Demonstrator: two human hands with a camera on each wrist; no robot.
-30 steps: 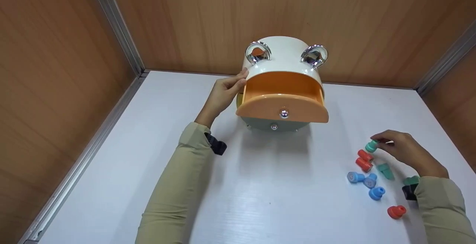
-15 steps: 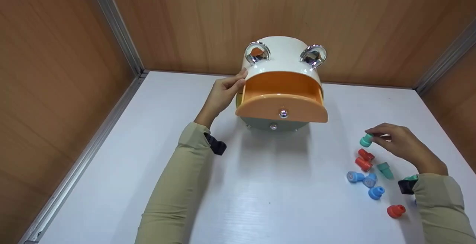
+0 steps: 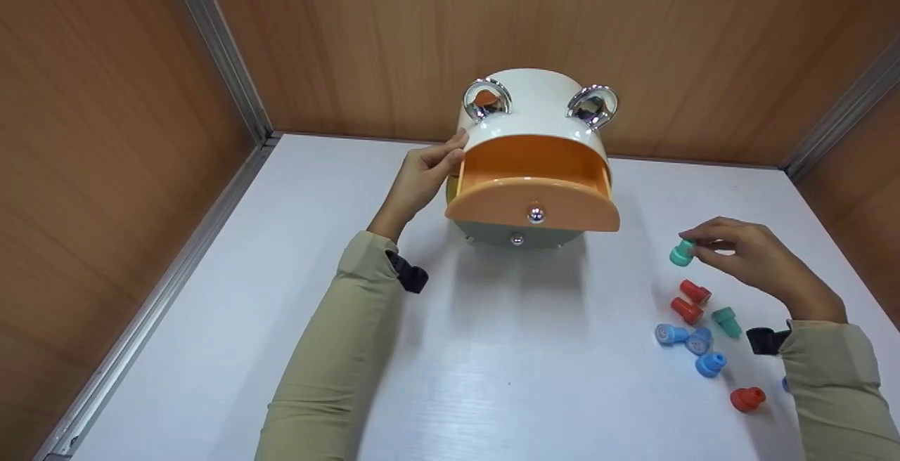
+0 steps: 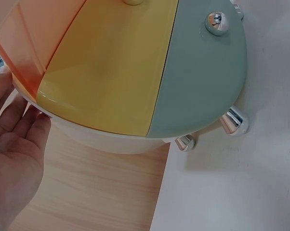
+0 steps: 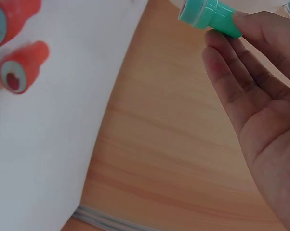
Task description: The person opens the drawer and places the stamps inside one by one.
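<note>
Right hand [image 3: 752,257] had lifted the teal stamp [image 3: 680,253] up-left off the desk [image 3: 534,348] | fingertips pinched it, right of centre | left hand [image 3: 422,176] rested flat on the drawer box [image 3: 538,106] | best kept level toward the open orange drawer [image 3: 532,180] | small, round-faced, stubby plastic.

teal stamp [image 3: 681,253], orange drawer [image 3: 532,190], white table [image 3: 492,362].

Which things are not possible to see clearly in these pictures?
- Orange drawer floor, head view: hidden behind its own front panel.
- Designs on the blue stamps, head view: too small.
- Green stamp, right wrist view: its face turned away, and the fingers cover its end.
</note>
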